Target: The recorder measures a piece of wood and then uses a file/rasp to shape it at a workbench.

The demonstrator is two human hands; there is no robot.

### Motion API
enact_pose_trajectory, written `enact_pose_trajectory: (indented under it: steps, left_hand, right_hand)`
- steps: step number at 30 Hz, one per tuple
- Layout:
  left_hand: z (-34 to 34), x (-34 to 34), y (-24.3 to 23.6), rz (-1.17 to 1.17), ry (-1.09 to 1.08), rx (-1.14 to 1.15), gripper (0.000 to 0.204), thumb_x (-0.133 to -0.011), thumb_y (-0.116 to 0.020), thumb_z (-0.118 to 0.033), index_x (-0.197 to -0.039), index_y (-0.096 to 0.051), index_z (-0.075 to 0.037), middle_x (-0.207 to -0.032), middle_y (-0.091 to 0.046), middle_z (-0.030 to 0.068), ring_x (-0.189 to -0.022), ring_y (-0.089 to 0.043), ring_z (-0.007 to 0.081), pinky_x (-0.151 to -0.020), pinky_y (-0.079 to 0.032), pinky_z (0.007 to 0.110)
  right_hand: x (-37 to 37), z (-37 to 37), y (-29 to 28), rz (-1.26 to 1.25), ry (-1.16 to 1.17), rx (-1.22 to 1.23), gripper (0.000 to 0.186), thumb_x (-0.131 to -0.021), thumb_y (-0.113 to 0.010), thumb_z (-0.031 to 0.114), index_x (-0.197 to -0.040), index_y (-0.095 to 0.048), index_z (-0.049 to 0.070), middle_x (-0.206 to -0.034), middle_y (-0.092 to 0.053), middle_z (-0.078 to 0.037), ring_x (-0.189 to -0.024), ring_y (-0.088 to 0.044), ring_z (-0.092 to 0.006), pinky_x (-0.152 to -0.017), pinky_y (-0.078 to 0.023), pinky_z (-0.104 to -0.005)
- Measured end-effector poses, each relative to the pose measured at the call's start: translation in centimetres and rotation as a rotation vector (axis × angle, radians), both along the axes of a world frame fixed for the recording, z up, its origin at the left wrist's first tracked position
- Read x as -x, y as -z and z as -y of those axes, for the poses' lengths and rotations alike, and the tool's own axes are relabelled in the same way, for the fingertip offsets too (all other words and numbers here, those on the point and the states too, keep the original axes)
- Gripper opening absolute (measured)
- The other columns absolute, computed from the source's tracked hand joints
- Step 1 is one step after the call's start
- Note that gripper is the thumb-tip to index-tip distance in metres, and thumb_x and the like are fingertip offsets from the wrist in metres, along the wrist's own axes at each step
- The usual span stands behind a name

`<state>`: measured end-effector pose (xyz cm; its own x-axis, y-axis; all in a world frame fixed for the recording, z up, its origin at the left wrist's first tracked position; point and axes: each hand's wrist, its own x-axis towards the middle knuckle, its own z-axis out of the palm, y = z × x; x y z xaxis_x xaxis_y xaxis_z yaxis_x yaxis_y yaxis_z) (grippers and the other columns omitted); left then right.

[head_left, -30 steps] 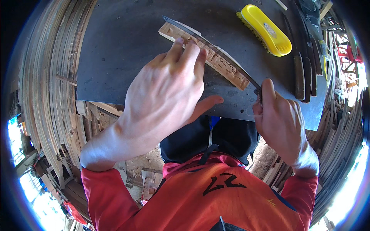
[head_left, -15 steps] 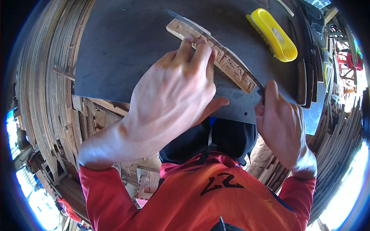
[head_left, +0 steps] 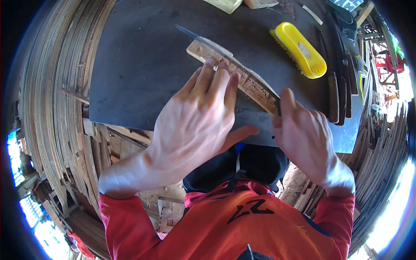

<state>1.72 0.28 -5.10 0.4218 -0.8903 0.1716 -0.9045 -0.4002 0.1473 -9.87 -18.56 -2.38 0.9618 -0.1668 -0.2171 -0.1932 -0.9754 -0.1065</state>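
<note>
A narrow pale wooden strip (head_left: 255,88) lies slantwise on a dark metal sheet (head_left: 143,65). My left hand (head_left: 197,121) lies flat over the strip's middle, fingertips pressing on it, thumb spread toward my body. A thin metal blade (head_left: 208,43) runs along the strip's far edge, its tip pointing up-left. My right hand (head_left: 305,134) is closed around the blade's near end at the strip's right end; the handle is hidden inside the fist.
A yellow scrubbing brush (head_left: 301,50) lies on the sheet at the upper right. Dark wooden slats (head_left: 338,97) lie along the sheet's right edge. Stacked wooden strips (head_left: 56,99) fill the left side. Pale wood blocks (head_left: 225,4) sit at the far edge.
The view has shifted so hands and strip sit lower in the picture. My left hand's fingers have slid slightly along the strip; the right hand keeps its grip on the blade.
</note>
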Motion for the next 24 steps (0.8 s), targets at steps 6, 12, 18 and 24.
enact_pose_trajectory:
  steps: [6, 12, 18, 24]
  left_hand:
    - [-0.4, -0.3, 0.0, 0.07, 0.008, -0.044, 0.077, -0.084, -0.078, -0.058, -0.129, -0.068, 0.004, -0.128, -0.061, 0.0193, -0.124, -0.063, 0.0364, -0.108, -0.052, 0.043]
    - [-0.4, -0.8, 0.3, 0.039, 0.024, -0.008, 0.075, -0.084, -0.077, -0.057, -0.128, -0.068, 0.003, -0.125, -0.063, 0.0182, -0.123, -0.064, 0.0364, -0.112, -0.049, 0.046]
    - [-0.6, -0.8, 0.3, 0.038, 0.009, -0.036, 0.069, -0.084, -0.077, -0.055, -0.121, -0.072, 0.003, -0.122, -0.063, 0.0155, -0.116, -0.067, 0.0317, -0.113, -0.047, 0.045]
    - [0.1, -0.7, 0.1, 0.111, 0.009, -0.057, 0.067, -0.085, -0.076, -0.054, -0.12, -0.073, 0.003, -0.124, -0.063, 0.015, -0.112, -0.068, 0.0276, -0.106, -0.046, 0.046]
  right_hand:
    - [1.9, -0.2, 0.1, 0.011, -0.028, 0.024, 0.031, -0.09, -0.071, 0.013, -0.106, -0.048, 0.0, -0.083, -0.068, -0.023, -0.068, -0.071, -0.0435, -0.06, -0.057, -0.0498]
    - [0.0, 0.2, -0.3, -0.074, 0.016, -0.05, 0.03, -0.09, -0.07, 0.012, -0.104, -0.047, 0.0, -0.082, -0.068, -0.022, -0.068, -0.07, -0.0436, -0.061, -0.057, -0.0506]
    - [-0.1, 0.2, 0.1, -0.049, -0.047, -0.044, 0.03, -0.091, -0.07, 0.014, -0.103, -0.047, 0.0, -0.08, -0.068, -0.021, -0.067, -0.07, -0.043, -0.061, -0.057, -0.0505]
    - [0.8, 1.1, -0.7, -0.151, 0.08, -0.003, 0.03, -0.09, -0.07, 0.015, -0.104, -0.048, 0.001, -0.08, -0.068, -0.021, -0.064, -0.07, -0.043, -0.059, -0.057, -0.05]
